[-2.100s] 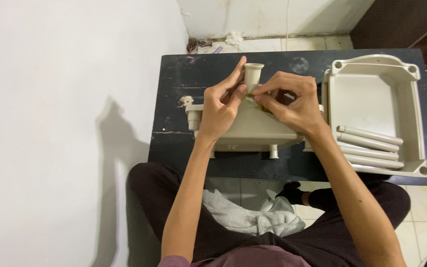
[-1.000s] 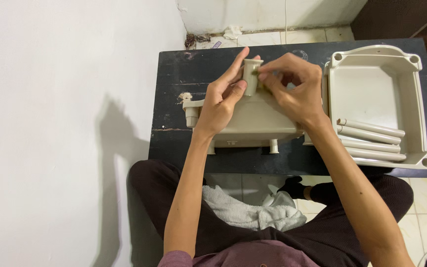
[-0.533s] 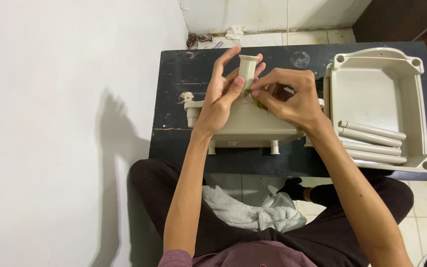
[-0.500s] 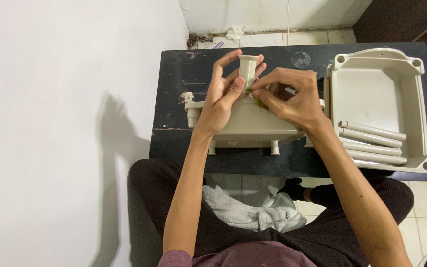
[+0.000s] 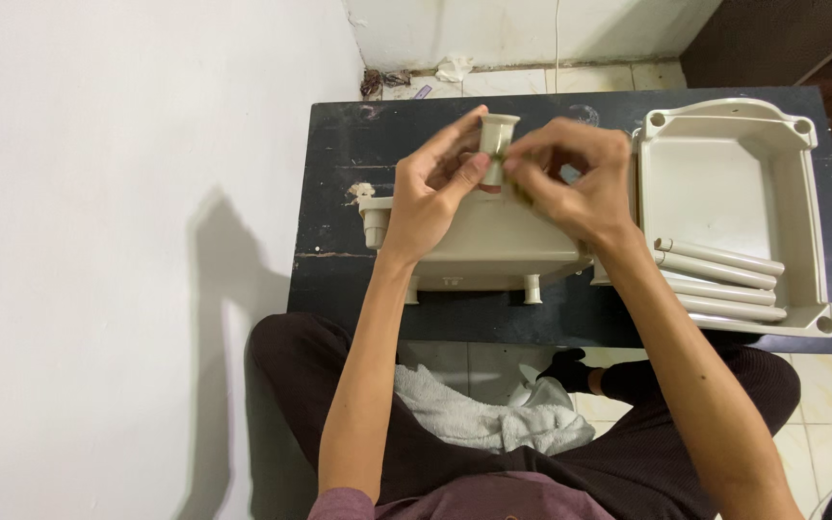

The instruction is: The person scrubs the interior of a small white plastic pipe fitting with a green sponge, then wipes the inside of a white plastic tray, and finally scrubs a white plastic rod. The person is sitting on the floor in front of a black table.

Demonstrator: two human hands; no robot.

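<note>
**Short beige tube held at the far edge of the upturned moulding**

My left hand (image 5: 430,197) grips a short beige plastic tube (image 5: 496,144) between thumb and fingers, clenched around its lower half. The tube stands upright, with a flared open rim at its far end; its surface is plain, matt and the same colour as the moulding below it. My right hand (image 5: 575,183) closes on the tube from the right, fingertips (image 5: 522,159) pinched against its side near the base. What lies under those fingertips is hidden, so I cannot tell whether they hold anything else.

The tube sits at the far edge of a beige box-shaped moulding (image 5: 488,246), which rests on the black table (image 5: 339,173) directly beneath both hands. The moulding shows a socket at its left corner and two short pegs along its near edge.

To the right, just beside the moulding, a matching beige tray (image 5: 724,144) lies open side up. Several long beige tubes (image 5: 719,284) lie side by side in its near half.

Nearer, below the table edge, a white cloth (image 5: 479,419) rests on my lap.
</note>
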